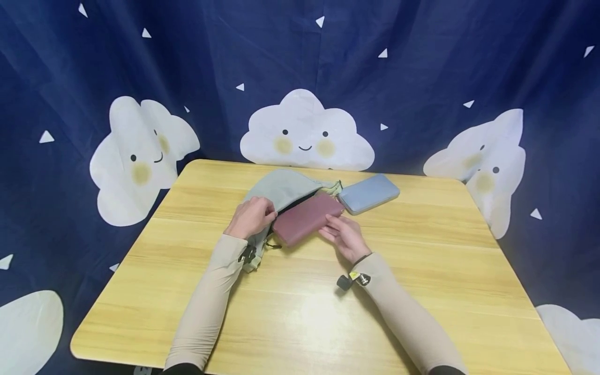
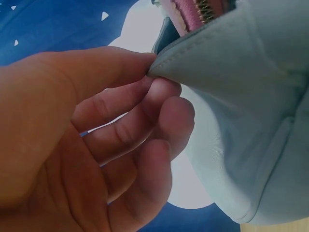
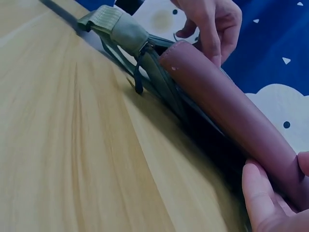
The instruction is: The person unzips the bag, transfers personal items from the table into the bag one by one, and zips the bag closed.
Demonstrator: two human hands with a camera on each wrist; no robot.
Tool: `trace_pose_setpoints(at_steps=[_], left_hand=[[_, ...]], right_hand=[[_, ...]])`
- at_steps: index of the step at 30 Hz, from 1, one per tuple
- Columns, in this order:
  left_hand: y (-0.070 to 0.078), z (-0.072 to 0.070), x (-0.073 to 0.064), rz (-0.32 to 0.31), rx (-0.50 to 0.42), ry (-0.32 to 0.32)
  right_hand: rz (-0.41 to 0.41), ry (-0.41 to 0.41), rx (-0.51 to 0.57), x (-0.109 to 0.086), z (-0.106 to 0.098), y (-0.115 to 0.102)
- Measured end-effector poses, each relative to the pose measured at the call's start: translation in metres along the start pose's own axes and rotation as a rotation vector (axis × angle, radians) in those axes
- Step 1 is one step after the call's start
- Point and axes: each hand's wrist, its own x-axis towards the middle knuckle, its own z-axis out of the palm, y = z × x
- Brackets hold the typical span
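A pale grey-green waist bag [image 1: 281, 188] lies on the table with its zipped mouth parted. My left hand [image 1: 251, 217] pinches the edge of that mouth between thumb and fingertips; the left wrist view shows the fabric [image 2: 227, 72] pulled taut. At the mouth sits a maroon wallet [image 1: 307, 219], partly inside the bag. Thumb and fingers of my right hand [image 1: 346, 238] hold the wallet's right end. A brass zip shows on the wallet [image 2: 205, 9] in the left wrist view. How deep it reaches into the bag is hidden.
Touching or nearly touching the bag's right end is a blue-grey zip case [image 1: 370, 194]. A strap end and buckle [image 3: 118, 29] of the bag lie at its near left. The wooden table [image 1: 422, 250] ends at a dark blue curtain [image 1: 300, 57] with cloud prints.
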Motion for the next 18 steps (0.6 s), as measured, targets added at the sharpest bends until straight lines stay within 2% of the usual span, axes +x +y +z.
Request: trace_pose_setpoints(at_steps=[18], left_hand=[[0.001,-0.003,0.000,-0.014,0.013,0.002]], right_hand=[[0.049,-0.081,0.001,0.017,0.012,0.003]])
